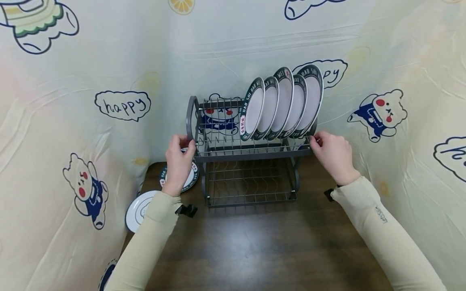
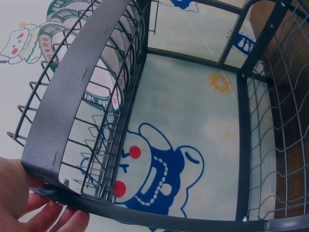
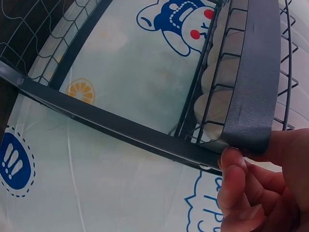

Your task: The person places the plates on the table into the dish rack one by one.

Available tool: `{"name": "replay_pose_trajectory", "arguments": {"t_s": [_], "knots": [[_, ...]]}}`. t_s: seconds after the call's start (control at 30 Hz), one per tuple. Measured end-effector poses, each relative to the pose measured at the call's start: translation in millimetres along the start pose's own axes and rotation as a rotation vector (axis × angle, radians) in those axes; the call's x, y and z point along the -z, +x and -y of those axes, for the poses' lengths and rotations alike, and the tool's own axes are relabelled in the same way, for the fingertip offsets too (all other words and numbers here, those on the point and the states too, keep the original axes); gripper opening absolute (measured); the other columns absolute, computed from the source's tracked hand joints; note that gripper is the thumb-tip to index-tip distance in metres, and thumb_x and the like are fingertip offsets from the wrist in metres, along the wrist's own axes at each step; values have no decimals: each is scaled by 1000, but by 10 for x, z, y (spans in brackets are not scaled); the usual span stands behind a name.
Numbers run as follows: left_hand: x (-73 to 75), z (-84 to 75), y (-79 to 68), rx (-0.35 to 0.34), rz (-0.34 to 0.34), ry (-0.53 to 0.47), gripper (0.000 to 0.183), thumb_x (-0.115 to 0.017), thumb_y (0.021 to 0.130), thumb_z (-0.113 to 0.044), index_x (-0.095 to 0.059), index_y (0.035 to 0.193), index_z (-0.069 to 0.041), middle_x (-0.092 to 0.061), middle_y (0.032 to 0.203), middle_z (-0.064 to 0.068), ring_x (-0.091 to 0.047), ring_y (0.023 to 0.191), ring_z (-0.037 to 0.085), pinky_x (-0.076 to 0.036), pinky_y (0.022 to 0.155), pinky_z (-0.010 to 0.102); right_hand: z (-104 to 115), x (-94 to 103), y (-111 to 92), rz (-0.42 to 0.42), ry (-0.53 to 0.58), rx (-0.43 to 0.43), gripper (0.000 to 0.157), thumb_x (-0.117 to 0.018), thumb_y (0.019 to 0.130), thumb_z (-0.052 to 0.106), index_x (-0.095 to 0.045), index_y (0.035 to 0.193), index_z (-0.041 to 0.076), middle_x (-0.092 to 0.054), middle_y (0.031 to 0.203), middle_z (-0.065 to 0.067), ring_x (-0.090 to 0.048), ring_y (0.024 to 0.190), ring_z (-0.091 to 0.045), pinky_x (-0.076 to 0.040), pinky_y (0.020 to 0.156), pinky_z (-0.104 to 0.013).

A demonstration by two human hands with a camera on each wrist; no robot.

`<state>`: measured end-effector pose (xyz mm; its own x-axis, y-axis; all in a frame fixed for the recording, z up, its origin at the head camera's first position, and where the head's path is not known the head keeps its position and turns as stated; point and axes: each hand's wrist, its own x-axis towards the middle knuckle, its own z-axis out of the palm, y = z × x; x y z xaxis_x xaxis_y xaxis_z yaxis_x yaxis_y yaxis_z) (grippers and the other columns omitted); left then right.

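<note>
A dark grey two-tier dish rack (image 1: 251, 155) stands on a brown wooden surface. Several white plates with dark green lettered rims (image 1: 255, 109) lean upright in the right part of its upper tier. My left hand (image 1: 178, 163) grips the upper tier's front left corner; the left wrist view shows fingers (image 2: 72, 220) curled under the frame. At the front right corner, my right hand (image 1: 333, 155) pinches the frame, thumb and fingers around the end of the front bar (image 3: 251, 87). The lower tier (image 1: 251, 205) holds nothing visible.
Left of the rack, a green-rimmed plate (image 1: 194, 173) lies partly hidden behind my left hand. Nearer me is a white plate (image 1: 136, 212), partly covered by my left sleeve. Printed cloth (image 1: 127, 60) hangs around the back and both sides.
</note>
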<state>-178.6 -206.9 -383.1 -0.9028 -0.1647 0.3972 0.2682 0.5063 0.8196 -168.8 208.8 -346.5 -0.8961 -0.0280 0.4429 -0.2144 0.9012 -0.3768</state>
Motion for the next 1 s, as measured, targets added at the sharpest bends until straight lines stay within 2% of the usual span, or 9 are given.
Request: {"name": "replay_pose_trajectory", "arguments": {"t_s": [0.2,0.47,0.63,0.73,0.9,1.0], "knots": [[-15,13,10,8,4,3,21,-59,106,-14,-57,121,0,-61,119,16,-61,110,28,-58,89,46,-7,-21,23,1,4,-1,26,-59,103,17,-73,93,-3,-71,76,-20,-61,57,-32,-47,49,-46],[18,27,-8,-2,7,7,23,-60,106,-14,-59,124,0,-63,120,16,-63,110,27,-59,92,48,-20,-63,50,2,7,14,22,-57,103,14,-66,87,3,-60,65,-12,-54,56,-33,-38,45,-43],[49,38,-27,-13,-34,32,26,-60,106,-17,-63,125,0,-66,120,15,-65,110,26,-59,89,36,-12,-82,71,16,18,5,22,-56,104,15,-66,88,4,-59,66,-12,-53,56,-32,-37,46,-42],[71,64,-52,-20,-69,39,27,-60,106,-20,-65,125,-1,-68,119,14,-66,107,24,-55,85,24,-5,-88,75,23,21,-4,21,-55,104,15,-65,89,4,-61,69,-13,-54,58,-33,-38,46,-44],[124,162,-158,-10,-116,41,25,-59,106,-20,-69,119,-2,-70,115,14,-64,102,23,-49,82,21,-16,-85,64,31,33,-13,21,-55,105,15,-65,90,5,-61,69,-13,-54,58,-32,-38,48,-42],[162,274,-269,23,-115,46,23,-59,105,-17,-67,120,-2,-69,114,15,-64,102,24,-48,82,20,-39,-84,36,37,42,-19,21,-54,105,15,-64,90,5,-59,68,-12,-52,58,-31,-36,48,-40]]}}
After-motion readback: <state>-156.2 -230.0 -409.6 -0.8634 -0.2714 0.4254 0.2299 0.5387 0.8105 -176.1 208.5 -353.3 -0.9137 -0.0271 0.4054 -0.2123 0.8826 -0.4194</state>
